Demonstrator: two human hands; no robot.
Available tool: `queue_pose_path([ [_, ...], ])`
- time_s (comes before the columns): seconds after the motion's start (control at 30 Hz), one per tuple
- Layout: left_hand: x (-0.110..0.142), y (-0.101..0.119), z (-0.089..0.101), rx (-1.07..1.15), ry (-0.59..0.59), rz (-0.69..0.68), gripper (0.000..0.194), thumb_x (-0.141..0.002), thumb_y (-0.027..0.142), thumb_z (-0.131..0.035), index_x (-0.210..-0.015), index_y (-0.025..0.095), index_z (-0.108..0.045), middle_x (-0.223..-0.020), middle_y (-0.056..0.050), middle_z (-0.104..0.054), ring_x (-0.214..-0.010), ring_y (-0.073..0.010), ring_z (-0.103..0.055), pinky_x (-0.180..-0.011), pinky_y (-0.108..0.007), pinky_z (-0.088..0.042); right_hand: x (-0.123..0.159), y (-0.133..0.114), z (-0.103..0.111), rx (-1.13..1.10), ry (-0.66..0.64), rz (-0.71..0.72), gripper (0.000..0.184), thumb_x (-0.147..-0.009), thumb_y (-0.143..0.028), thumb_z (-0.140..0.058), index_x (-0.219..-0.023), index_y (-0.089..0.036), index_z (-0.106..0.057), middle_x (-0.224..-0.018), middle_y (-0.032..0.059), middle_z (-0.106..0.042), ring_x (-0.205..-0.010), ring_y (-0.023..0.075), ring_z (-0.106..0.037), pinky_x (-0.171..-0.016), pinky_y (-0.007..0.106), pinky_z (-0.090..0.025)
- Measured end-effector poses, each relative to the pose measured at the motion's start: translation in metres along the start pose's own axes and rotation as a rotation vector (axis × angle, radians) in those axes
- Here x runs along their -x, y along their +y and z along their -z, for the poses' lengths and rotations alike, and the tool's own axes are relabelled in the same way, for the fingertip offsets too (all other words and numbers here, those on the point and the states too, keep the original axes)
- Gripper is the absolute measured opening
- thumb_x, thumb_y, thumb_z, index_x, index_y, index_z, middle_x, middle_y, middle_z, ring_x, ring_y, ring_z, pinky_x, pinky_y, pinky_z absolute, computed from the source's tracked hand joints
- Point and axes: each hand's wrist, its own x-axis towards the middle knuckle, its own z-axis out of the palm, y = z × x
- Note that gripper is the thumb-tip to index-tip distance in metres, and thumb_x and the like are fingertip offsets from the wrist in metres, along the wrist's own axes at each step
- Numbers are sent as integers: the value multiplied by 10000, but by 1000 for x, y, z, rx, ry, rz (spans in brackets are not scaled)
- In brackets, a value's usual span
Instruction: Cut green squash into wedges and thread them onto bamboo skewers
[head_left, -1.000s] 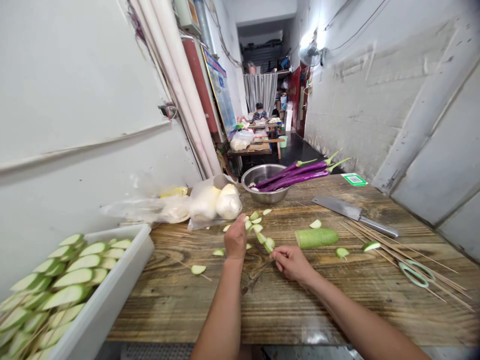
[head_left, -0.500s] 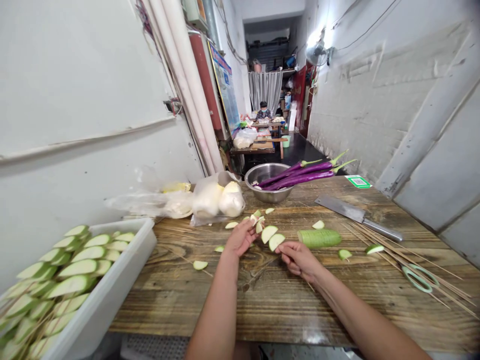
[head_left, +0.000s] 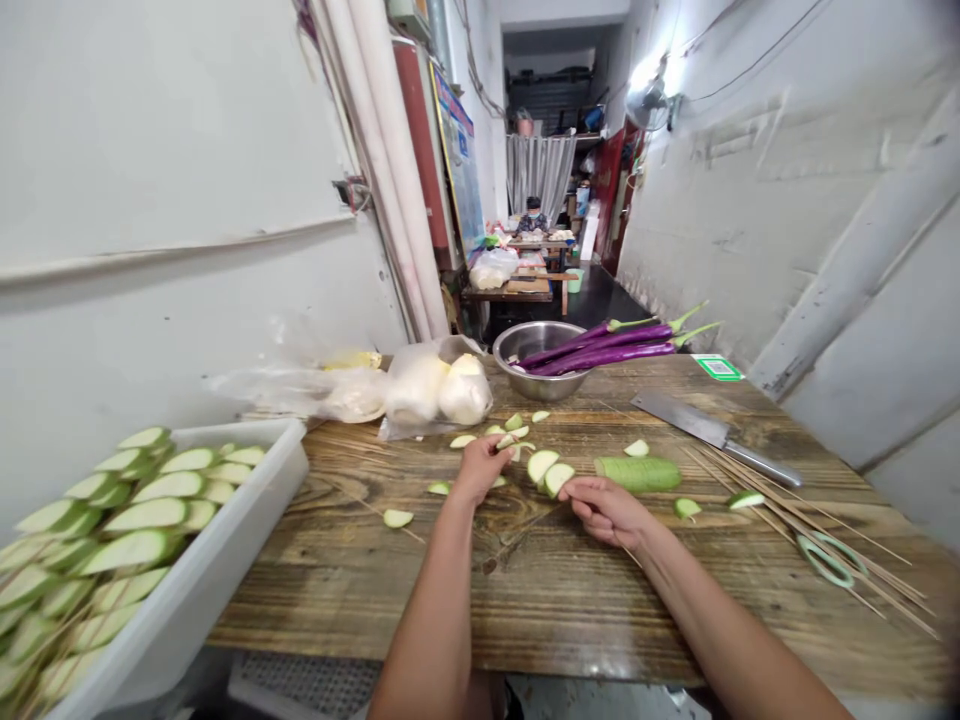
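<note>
My left hand [head_left: 484, 468] is closed on a zucchini slice [head_left: 519, 444], held thumb against fingers above the wooden table [head_left: 360, 580]. To its right, my right hand [head_left: 606, 508] grips a bamboo skewer [head_left: 634, 556], whose tail sticks out below the palm. Half-round zucchini slices [head_left: 559, 479] are threaded on that skewer just past the fingertips. Behind the right hand lies a piece of cut zucchini [head_left: 639, 473]. Loose slices [head_left: 513, 422] are scattered around my left hand, and one slice [head_left: 397, 518] lies farther left.
A white tub [head_left: 247, 500] of skewered zucchini stands at left. Bagged white vegetables [head_left: 439, 388] and a steel bowl [head_left: 541, 388] with purple eggplants [head_left: 600, 352] are at the back. At right lie a cleaver [head_left: 679, 415], bamboo skewers [head_left: 795, 520] and scissors [head_left: 823, 560]. A person [head_left: 533, 216] sits far behind.
My left hand has closed around a slice and brought it toward the skewer. My right hand holds the skewer in nearly the same place. The view has shifted slightly.
</note>
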Motion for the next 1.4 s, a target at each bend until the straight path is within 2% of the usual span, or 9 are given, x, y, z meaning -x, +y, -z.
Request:
queue_pose_path([
  [0.3,-2,-6,13,320,79,312,354,-516,216,-757,-841,115,-661,-729,-6,-642,-572,-72,-528,-581,-206,-448,2,-7,8,-6,-67,-94,152,-731,-232,-591,-797,-95,-594,-439,-83,-462,-259,-13,-213,-232,98,-143],
  [0.5,8,21,8,432,-163,390,410,-604,216,-733,-987,139,-609,-742,-21,-631,-623,-85,-566,-593,-200,-486,4,-5,7,-23,-168,-82,116,-775,-202,-546,-807,-100,-589,-433,-89,-453,-249,-12,-224,-232,88,-176],
  [0.73,13,28,16,357,-259,342,495,-558,147,-756,-1022,148,-584,-793,-29,-637,-676,-104,-583,-632,-199,-501,8,-9,5,-57,-259,-89,128,-765,-213,-570,-809,-94,-589,-442,-86,-462,-250,-17,-232,-238,81,-186],
  [0.83,11,28,21,414,-167,304,389,-564,76,-726,-928,136,-600,-778,-27,-629,-655,-104,-580,-599,-188,-509,11,-13,8,-45,-310,-91,140,-760,-220,-565,-812,-91,-584,-444,-85,-455,-258,-13,-223,-244,88,-187],
  [0.97,4,32,32,775,144,249,164,-647,2,-581,-732,139,-550,-690,10,-577,-586,-60,-534,-506,-126,-481,13,-14,10,143,-319,-62,171,-779,-261,-534,-839,-107,-578,-453,-100,-399,-282,-5,-196,-277,104,-186],
  [1.07,-2,34,36,866,364,312,182,-686,-24,-478,-730,145,-529,-712,2,-571,-639,-76,-546,-535,-158,-505,9,-9,5,620,52,131,194,-829,-252,-447,-842,-128,-594,-471,-83,-422,-307,19,-249,-332,133,-247],
  [1.17,-3,34,35,838,354,424,169,-663,4,-468,-741,147,-516,-740,-22,-571,-624,-92,-535,-475,-167,-483,2,0,-3,958,525,300,200,-836,-187,-408,-807,-135,-599,-565,-26,-532,-432,55,-413,-448,162,-318],
  [1.3,-1,31,35,848,274,449,36,-657,150,-499,-667,145,-465,-682,-27,-536,-524,-89,-475,-363,-161,-387,-3,11,-13,1117,696,298,149,-788,-158,-455,-813,-144,-601,-691,37,-617,-597,119,-518,-549,203,-332],
  [1.4,1,30,35,871,233,503,282,-741,244,-489,-538,148,-319,-610,-20,-487,-464,-65,-432,-316,-128,-307,-3,13,-16,1239,747,230,160,-781,-162,-461,-829,-137,-612,-729,76,-648,-641,159,-565,-566,225,-342],
])
